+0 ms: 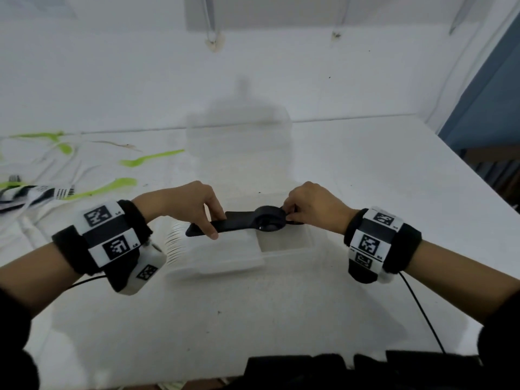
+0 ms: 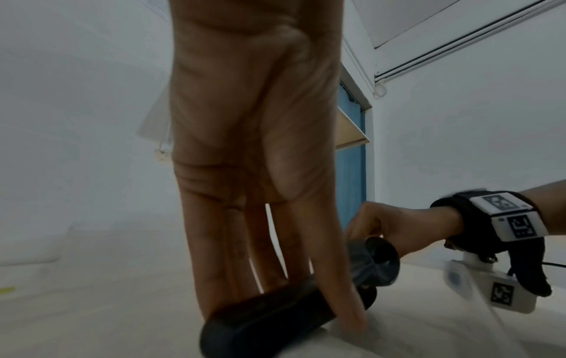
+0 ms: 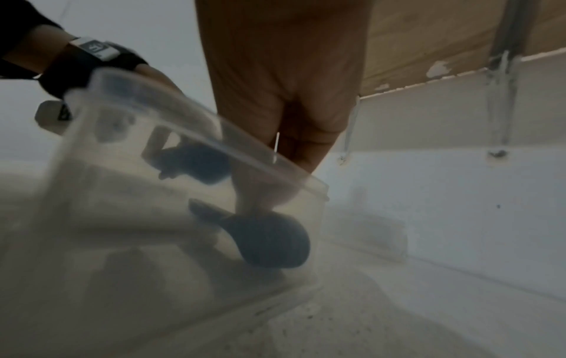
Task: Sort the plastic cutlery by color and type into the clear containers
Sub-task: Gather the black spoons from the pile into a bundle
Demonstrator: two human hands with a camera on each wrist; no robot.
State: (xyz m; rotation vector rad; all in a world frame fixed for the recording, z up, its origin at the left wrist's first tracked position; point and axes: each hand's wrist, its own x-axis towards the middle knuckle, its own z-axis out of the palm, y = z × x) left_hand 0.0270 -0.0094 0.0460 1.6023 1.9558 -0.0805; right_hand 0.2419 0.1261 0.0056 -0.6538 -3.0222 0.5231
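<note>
Both hands hold a stack of black spoons over a clear container in the middle of the frame. The left hand has its grip pinched on the handle end. The right hand has its grip pinched on the round bowl end. The container sits on the white desk. Green spoons and white cutlery lie loose at the left of the frame. Another clear container stands farther back, blurry.
</note>
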